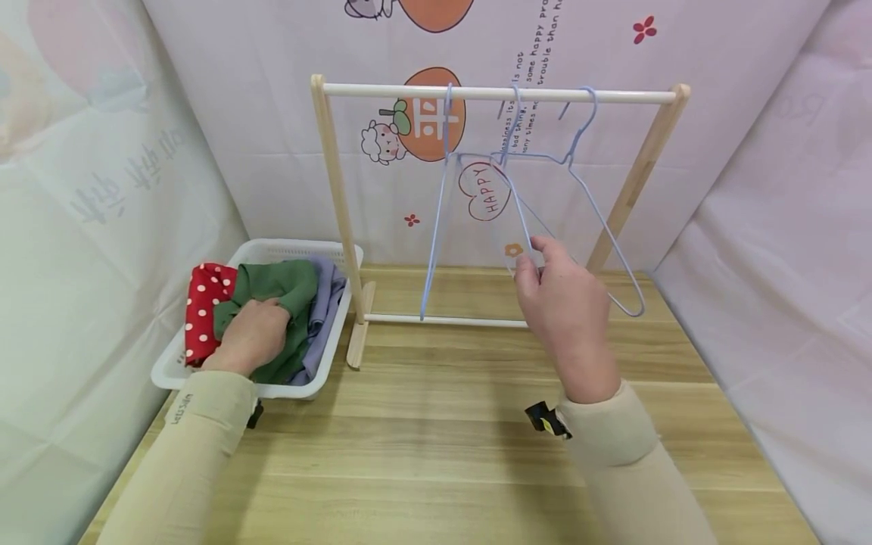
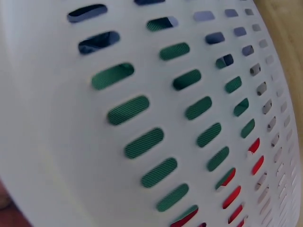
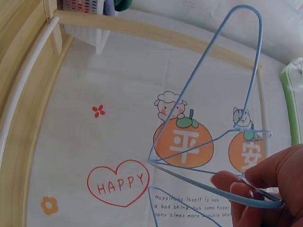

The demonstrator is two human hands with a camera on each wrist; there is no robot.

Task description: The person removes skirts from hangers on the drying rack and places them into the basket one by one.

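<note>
In the head view, my left hand (image 1: 255,333) is down in the white basket (image 1: 173,376), its curled fingers gripping a green cloth (image 1: 293,284); the fingertips are hidden in the folds. Red cloth with white dots (image 1: 200,314) lies to its left, and greyish-purple cloth (image 1: 320,325) to its right. My right hand (image 1: 568,303) pinches the lower part of a blue wire hanger (image 1: 521,208) between thumb and fingers. That hanger is the middle one of three on the rack's rod (image 1: 381,91). The right wrist view shows the same pinch on the hanger (image 3: 222,192) close up.
A left hanger (image 1: 436,227) and a right hanger (image 1: 606,227) hang beside the middle one. The wooden rack (image 1: 334,166) stands on a wood-grain table (image 1: 409,439), right of the basket. Printed white cloth walls (image 1: 272,113) enclose the back and sides.
</note>
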